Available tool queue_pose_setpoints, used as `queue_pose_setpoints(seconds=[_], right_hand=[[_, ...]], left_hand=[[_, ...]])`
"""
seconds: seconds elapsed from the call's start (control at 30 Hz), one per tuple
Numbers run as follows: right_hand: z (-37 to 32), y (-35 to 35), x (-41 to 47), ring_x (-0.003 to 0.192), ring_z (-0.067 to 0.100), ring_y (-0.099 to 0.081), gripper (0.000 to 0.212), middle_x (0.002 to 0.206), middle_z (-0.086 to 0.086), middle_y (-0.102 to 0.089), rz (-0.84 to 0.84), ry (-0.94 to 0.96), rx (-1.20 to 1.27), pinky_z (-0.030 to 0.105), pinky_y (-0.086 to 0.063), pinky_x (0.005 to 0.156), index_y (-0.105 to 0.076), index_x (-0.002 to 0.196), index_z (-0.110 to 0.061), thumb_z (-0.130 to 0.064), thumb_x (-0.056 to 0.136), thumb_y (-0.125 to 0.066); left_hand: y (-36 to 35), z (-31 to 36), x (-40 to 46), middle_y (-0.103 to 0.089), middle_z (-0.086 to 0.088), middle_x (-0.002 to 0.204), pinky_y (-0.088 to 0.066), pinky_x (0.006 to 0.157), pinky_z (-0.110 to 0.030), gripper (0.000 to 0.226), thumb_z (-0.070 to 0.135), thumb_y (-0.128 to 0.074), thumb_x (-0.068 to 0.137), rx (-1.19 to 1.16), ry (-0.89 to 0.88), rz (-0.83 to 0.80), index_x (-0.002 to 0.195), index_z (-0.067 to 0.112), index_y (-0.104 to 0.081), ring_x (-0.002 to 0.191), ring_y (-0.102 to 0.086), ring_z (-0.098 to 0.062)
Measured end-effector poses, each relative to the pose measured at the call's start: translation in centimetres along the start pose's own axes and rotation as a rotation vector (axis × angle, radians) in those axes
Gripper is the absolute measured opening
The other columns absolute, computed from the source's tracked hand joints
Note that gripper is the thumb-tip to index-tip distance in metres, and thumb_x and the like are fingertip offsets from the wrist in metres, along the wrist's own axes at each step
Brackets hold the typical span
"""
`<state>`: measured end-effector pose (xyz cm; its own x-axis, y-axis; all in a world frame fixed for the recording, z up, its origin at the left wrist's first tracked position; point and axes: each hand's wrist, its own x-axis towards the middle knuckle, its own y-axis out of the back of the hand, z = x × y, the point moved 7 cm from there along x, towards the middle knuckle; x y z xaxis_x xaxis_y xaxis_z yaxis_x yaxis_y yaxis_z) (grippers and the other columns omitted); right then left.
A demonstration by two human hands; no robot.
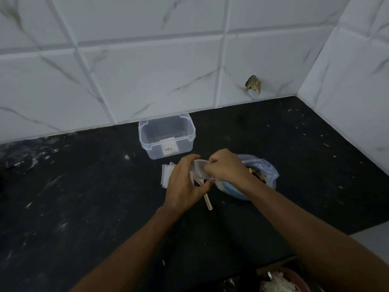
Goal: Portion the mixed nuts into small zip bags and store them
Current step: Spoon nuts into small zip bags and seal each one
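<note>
A small clear zip bag (199,170) is held up between both hands over the black counter. My left hand (185,182) grips its left side, and my right hand (225,168) pinches its top edge. Behind my right hand a blue bowl (231,191) lined with a thin plastic bag (267,171) holds mixed nuts (255,173), mostly hidden by the wrist. A pale spoon (208,200) lies on the counter under the hands. A stack of spare zip bags (166,174) lies flat just left of my left hand. An open clear plastic box (167,135) stands behind, near the wall.
The black stone counter (84,197) runs to a tiled wall at the back and right. The counter's front edge drops off at lower right, where a bowl of white food (280,284) sits below. A chipped hole (253,83) marks the wall tile.
</note>
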<state>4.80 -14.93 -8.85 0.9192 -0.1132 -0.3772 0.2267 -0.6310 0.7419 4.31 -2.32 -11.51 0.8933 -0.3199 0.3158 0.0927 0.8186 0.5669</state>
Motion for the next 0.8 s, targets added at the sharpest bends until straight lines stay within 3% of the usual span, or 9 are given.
queue_pose_setpoints(seconds=[0.2,0.3,0.4,0.5,0.6,0.73,0.8], right_hand=[[0.2,-0.9,-0.1,0.058,0.012,-0.058,0.016,0.072,0.006,-0.064,0.018,0.013,0.142,0.027,-0.05,0.061,-0.065,0.079,-0.013,-0.021,0.09,-0.057],[0.1,-0.6,-0.4,0.053,0.009,-0.058,0.034,0.073,0.002,-0.066,0.053,0.027,0.237,0.023,-0.048,0.055,-0.067,0.085,-0.012,-0.04,0.094,-0.051],[2.1,-0.5,-0.9,0.056,0.013,-0.064,0.053,0.079,0.002,-0.069,0.147,-0.024,0.344,0.03,-0.053,0.065,-0.066,0.09,-0.012,-0.055,0.097,-0.035],[5.1,-3.8,-0.8,0.063,0.012,-0.066,0.038,0.075,0.001,-0.067,0.108,-0.096,0.045,0.028,-0.054,0.063,-0.062,0.087,-0.018,-0.049,0.097,-0.043],[6.0,-7.6,-0.2,0.074,0.01,-0.06,0.022,0.085,-0.001,-0.062,0.149,-0.04,-0.325,0.027,-0.053,0.067,-0.062,0.096,-0.019,-0.039,0.094,-0.055],[5.4,-9.3,0.4,0.076,0.014,-0.059,0.023,0.095,0.004,-0.062,0.198,0.014,-0.452,0.031,-0.053,0.066,-0.06,0.104,-0.016,-0.037,0.094,-0.055],[5.1,-9.5,0.5,0.082,0.017,-0.061,0.022,0.099,0.007,-0.062,0.18,0.027,-0.505,0.032,-0.053,0.069,-0.06,0.107,-0.014,-0.031,0.093,-0.058]], left_hand=[[0.4,0.1,-0.3,-0.047,0.011,0.122,-0.031,0.089,-0.003,0.07,0.025,-0.084,0.074,-0.014,0.025,0.021,0.13,0.023,-0.041,0.112,-0.045,-0.001],[1.2,-0.1,0.1,-0.052,0.011,0.122,-0.035,0.09,-0.009,0.065,0.027,-0.083,0.075,-0.01,0.016,0.046,0.126,0.028,-0.043,0.112,-0.049,-0.001],[2.6,-1.1,0.4,-0.052,0.016,0.118,-0.039,0.089,-0.011,0.058,0.033,-0.082,0.076,-0.012,0.069,0.081,0.122,0.031,-0.047,0.107,-0.05,0.005],[3.4,-2.1,0.2,-0.052,0.014,0.119,-0.04,0.092,-0.017,0.062,0.032,-0.082,0.075,0.002,0.126,0.108,0.127,0.019,-0.051,0.111,-0.049,0.0],[3.4,-2.3,0.1,-0.053,0.012,0.119,-0.04,0.09,-0.018,0.061,0.034,-0.081,0.075,-0.002,0.149,0.1,0.126,0.016,-0.052,0.11,-0.05,-0.004],[3.2,-2.1,0.0,-0.056,0.011,0.116,-0.042,0.088,-0.016,0.055,0.032,-0.081,0.075,0.001,0.119,0.078,0.121,0.02,-0.053,0.107,-0.053,-0.003],[3.2,-2.0,0.1,-0.058,0.005,0.118,-0.045,0.09,-0.023,0.057,0.031,-0.081,0.076,0.012,0.112,0.077,0.123,0.015,-0.054,0.108,-0.055,-0.008]])
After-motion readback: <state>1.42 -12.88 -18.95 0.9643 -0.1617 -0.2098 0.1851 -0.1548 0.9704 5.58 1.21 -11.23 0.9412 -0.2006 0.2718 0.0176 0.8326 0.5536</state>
